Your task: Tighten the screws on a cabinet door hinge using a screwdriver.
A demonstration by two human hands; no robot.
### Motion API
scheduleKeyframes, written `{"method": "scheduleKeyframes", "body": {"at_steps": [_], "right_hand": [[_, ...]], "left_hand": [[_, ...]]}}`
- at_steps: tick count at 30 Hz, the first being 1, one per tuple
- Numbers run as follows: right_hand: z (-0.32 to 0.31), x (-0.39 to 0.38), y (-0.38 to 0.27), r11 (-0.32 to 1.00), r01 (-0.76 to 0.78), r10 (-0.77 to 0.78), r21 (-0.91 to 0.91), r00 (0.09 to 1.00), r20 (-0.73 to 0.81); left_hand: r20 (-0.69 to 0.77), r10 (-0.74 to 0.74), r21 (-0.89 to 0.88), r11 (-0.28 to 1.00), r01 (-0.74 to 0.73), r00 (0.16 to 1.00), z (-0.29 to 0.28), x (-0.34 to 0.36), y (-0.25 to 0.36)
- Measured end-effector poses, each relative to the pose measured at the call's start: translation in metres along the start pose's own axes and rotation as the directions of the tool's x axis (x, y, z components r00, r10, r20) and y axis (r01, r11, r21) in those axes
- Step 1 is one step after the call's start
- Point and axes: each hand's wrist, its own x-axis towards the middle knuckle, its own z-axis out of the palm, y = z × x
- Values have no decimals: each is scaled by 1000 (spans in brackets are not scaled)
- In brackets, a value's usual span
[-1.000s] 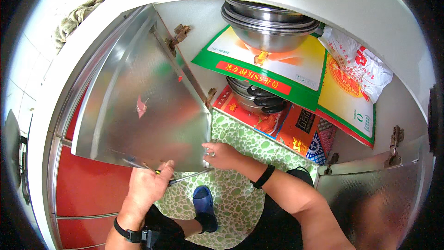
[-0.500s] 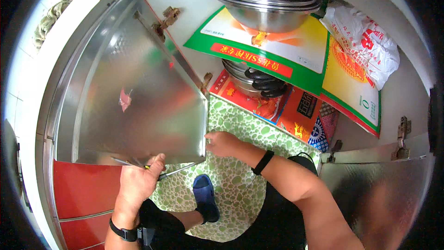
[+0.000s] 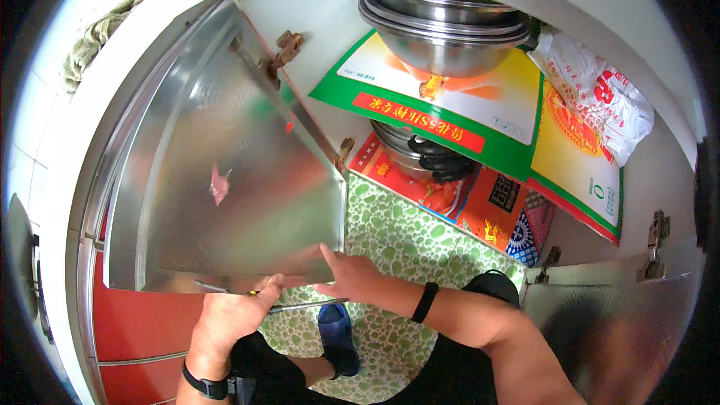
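Since the earlier frame, the right hand point(image 3: 358, 277) has moved down from the side edge of the cupboard door point(image 3: 255, 229) to its lower corner. The open door is dull, cloudy silver metal, with a torn pink scrap point(image 3: 218, 186) stuck on its inner face. That corner lies at the right hand's spread fingers; whether they grip it, I cannot tell. The left hand point(image 3: 234, 310), under the door's bottom edge, is curled around a thin metal rod point(image 3: 309, 305).

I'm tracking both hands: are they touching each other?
Apart: the head view shows a gap between left hand and right hand, metal door visible there.
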Motion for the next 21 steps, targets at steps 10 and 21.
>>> {"method": "scheduleKeyframes", "body": {"at_steps": [10,21], "right_hand": [[-47,0,-27,995,96,-99,-43,992,-81],[-182,-26,-88,746,610,-569,267,792,-219]], "left_hand": [[-75,146,107,985,-138,986,-7,-2,11],[34,470,237,854,-464,882,-1,11,17]]}}
